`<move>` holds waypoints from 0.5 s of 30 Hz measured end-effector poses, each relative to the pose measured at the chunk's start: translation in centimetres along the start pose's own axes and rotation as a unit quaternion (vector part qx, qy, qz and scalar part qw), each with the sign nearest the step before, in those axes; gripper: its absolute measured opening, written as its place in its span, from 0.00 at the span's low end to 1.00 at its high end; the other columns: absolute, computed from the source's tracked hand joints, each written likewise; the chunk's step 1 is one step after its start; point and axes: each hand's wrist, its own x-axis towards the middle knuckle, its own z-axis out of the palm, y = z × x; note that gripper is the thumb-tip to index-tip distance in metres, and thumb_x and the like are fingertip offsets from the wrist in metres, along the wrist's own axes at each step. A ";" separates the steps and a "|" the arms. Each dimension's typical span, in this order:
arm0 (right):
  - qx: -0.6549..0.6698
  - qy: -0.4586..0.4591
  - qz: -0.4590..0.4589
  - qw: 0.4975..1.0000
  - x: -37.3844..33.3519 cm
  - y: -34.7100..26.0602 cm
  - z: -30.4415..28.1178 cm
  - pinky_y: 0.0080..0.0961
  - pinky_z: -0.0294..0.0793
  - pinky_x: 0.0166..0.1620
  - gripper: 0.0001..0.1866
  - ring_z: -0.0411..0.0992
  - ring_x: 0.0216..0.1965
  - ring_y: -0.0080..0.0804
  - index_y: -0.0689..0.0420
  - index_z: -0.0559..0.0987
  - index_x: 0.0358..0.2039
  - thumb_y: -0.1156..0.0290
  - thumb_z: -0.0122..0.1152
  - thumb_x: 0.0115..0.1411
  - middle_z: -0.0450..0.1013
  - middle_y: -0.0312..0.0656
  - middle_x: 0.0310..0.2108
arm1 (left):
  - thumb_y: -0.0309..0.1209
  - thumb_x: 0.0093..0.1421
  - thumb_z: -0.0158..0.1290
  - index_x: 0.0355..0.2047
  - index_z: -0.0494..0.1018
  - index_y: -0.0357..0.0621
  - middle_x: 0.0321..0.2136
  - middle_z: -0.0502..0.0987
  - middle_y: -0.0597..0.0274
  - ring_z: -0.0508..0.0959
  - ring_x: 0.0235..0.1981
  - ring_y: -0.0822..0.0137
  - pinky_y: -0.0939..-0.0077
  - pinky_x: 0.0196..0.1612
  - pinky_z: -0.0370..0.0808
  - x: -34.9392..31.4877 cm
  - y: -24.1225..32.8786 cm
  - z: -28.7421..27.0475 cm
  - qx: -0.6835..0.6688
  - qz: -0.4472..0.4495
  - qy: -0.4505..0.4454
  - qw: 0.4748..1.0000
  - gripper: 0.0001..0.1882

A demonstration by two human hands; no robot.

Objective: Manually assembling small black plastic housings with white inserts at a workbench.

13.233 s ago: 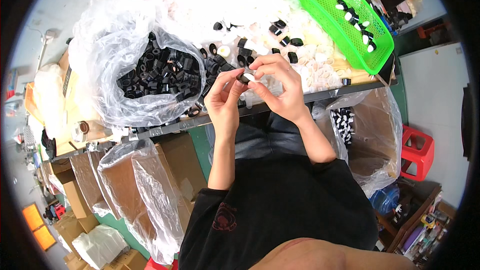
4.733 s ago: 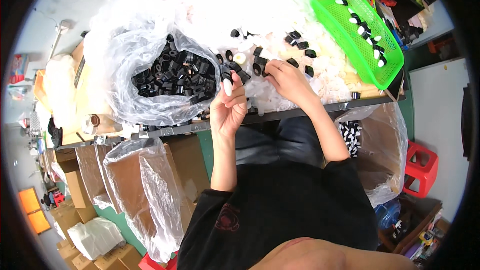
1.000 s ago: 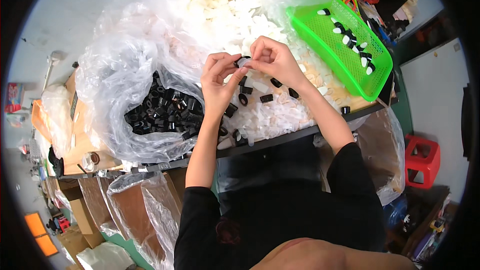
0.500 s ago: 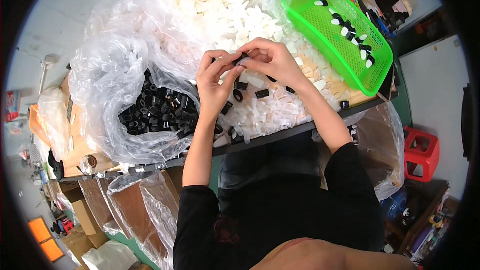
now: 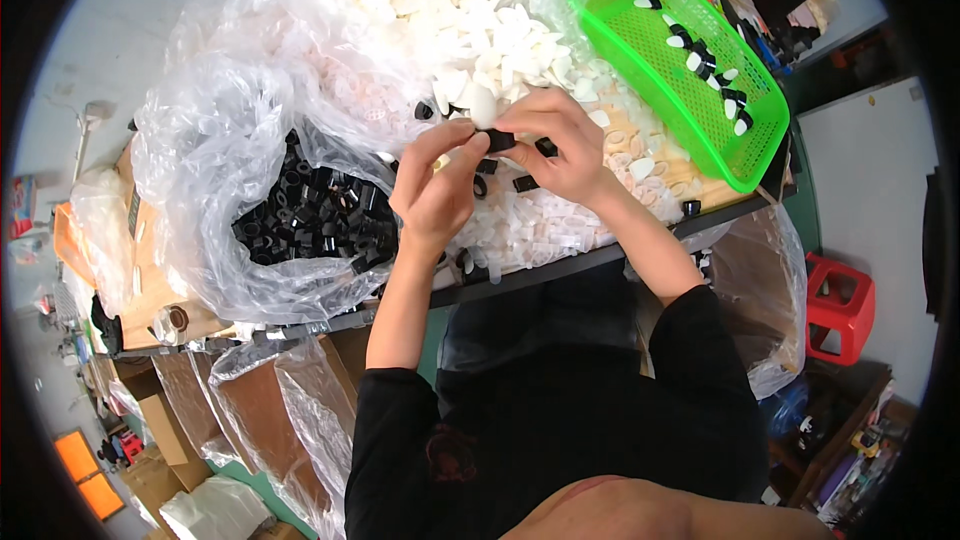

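Between both hands, above the worktable, is a small black ring-shaped plastic part [image 5: 498,141]. A white oval piece [image 5: 483,106] stands upright at its far side and appears to be set into it. My left hand [image 5: 437,183] is closed, with thumb and fingertips pinching the part's left side. My right hand [image 5: 562,148] grips the right side between thumb and curled fingers. Below the hands lie translucent small plastic pieces [image 5: 545,220] and a few loose black parts. Beyond them spreads a heap of white oval pieces [image 5: 490,35].
Left of my hands, a clear plastic bag [image 5: 215,155] lies open around many black ring parts [image 5: 318,215]. A green basket [image 5: 640,70] at the far right holds several black-and-white assembled pieces [image 5: 700,60]. The table's dark front edge [image 5: 540,272] runs before me. A red stool [image 5: 838,310] stands right.
The white oval piece now shows upright at the black part, where only the dark part was visible between my fingers before. Both hands have shifted slightly, with the left lower.
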 end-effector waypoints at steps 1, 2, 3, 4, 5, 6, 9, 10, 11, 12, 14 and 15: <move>0.000 -0.001 0.000 1.000 0.1 0.0 0.0 0.25 0.75 0.35 0.13 0.74 0.33 0.33 0.59 0.78 0.38 0.78 0.70 0.51 0.74 0.41 0.34 | 0.10 0.46 0.58 0.36 0.79 0.36 0.37 0.77 0.49 0.80 0.37 0.56 0.70 0.37 0.81 0.1 0.1 0.1 -0.003 0.018 0.006 1.000 0.16; -0.006 0.021 -0.041 0.999 0.2 0.0 -0.1 0.25 0.75 0.33 0.16 0.74 0.32 0.34 0.60 0.78 0.38 0.80 0.70 0.48 0.73 0.41 0.35 | 0.10 0.46 0.58 0.36 0.79 0.36 0.37 0.77 0.49 0.80 0.37 0.56 0.70 0.37 0.81 0.0 0.2 0.1 -0.003 0.018 0.007 1.000 0.16; -0.012 0.043 -0.083 0.996 0.3 0.0 -0.1 0.25 0.75 0.31 0.18 0.74 0.30 0.35 0.60 0.78 0.39 0.82 0.71 0.45 0.72 0.41 0.35 | 0.10 0.46 0.57 0.36 0.79 0.36 0.38 0.77 0.49 0.80 0.37 0.56 0.70 0.37 0.81 0.0 0.3 0.0 0.001 0.023 0.005 1.000 0.16; -0.012 0.043 -0.083 0.996 0.3 0.2 -0.2 0.25 0.75 0.31 0.18 0.74 0.30 0.35 0.60 0.78 0.39 0.82 0.71 0.45 0.72 0.41 0.35 | 0.09 0.46 0.57 0.36 0.79 0.36 0.38 0.76 0.49 0.80 0.37 0.56 0.71 0.37 0.82 0.0 0.4 0.0 0.004 0.030 0.003 1.000 0.17; -0.025 0.043 -0.102 0.994 0.2 0.3 -0.3 0.26 0.75 0.31 0.18 0.75 0.31 0.36 0.61 0.78 0.38 0.82 0.71 0.45 0.72 0.43 0.36 | 0.09 0.46 0.57 0.36 0.79 0.36 0.38 0.76 0.49 0.80 0.37 0.56 0.71 0.37 0.82 0.0 0.4 0.1 0.004 0.030 0.003 1.000 0.17; -0.038 0.044 -0.119 0.991 0.0 0.5 -0.4 0.26 0.76 0.31 0.18 0.75 0.31 0.36 0.61 0.77 0.38 0.82 0.71 0.44 0.72 0.44 0.37 | 0.09 0.46 0.57 0.36 0.79 0.36 0.38 0.75 0.50 0.80 0.36 0.56 0.71 0.37 0.82 0.0 0.4 0.1 0.006 0.029 0.003 1.000 0.17; -0.048 0.035 -0.134 0.989 -0.6 1.0 -0.3 0.26 0.76 0.31 0.21 0.75 0.31 0.36 0.60 0.76 0.40 0.81 0.72 0.44 0.71 0.44 0.38 | 0.09 0.46 0.58 0.36 0.78 0.36 0.36 0.72 0.53 0.80 0.36 0.55 0.71 0.36 0.82 0.0 0.3 0.4 -0.005 0.033 0.011 0.999 0.17; -0.049 0.036 -0.135 0.989 -0.8 1.1 -0.2 0.26 0.76 0.31 0.21 0.75 0.31 0.36 0.60 0.76 0.40 0.81 0.72 0.44 0.71 0.44 0.38 | 0.09 0.46 0.58 0.36 0.78 0.36 0.35 0.70 0.55 0.80 0.36 0.55 0.71 0.35 0.82 0.0 0.2 0.5 -0.020 0.039 0.021 0.999 0.16; -0.027 0.043 -0.130 0.990 -1.1 1.2 0.0 0.27 0.76 0.32 0.21 0.75 0.32 0.35 0.59 0.75 0.40 0.81 0.73 0.45 0.71 0.43 0.38 | 0.09 0.46 0.58 0.36 0.78 0.36 0.35 0.70 0.55 0.80 0.36 0.55 0.71 0.35 0.82 -0.1 0.2 0.5 -0.020 0.040 0.021 0.999 0.16; -0.005 0.050 -0.124 0.991 -1.2 1.2 0.1 0.28 0.77 0.34 0.20 0.75 0.32 0.34 0.59 0.75 0.39 0.80 0.73 0.46 0.70 0.43 0.38 | 0.09 0.46 0.58 0.36 0.78 0.36 0.34 0.69 0.56 0.80 0.36 0.55 0.71 0.35 0.82 -0.1 0.4 0.5 -0.031 0.016 0.023 0.999 0.17; 0.001 0.045 -0.096 0.994 -1.2 1.2 0.0 0.27 0.77 0.33 0.20 0.75 0.32 0.34 0.58 0.75 0.39 0.80 0.74 0.46 0.71 0.44 0.39 | 0.08 0.46 0.58 0.36 0.78 0.36 0.34 0.67 0.57 0.80 0.37 0.55 0.71 0.35 0.82 0.0 0.5 0.6 -0.041 -0.007 0.026 0.999 0.17; 0.007 0.040 -0.066 0.997 -1.1 1.1 0.0 0.27 0.76 0.33 0.21 0.75 0.31 0.34 0.58 0.75 0.39 0.79 0.74 0.45 0.71 0.44 0.39 | 0.08 0.46 0.58 0.36 0.78 0.36 0.33 0.67 0.57 0.80 0.37 0.55 0.71 0.34 0.82 0.1 0.6 0.6 -0.042 -0.012 0.026 0.999 0.17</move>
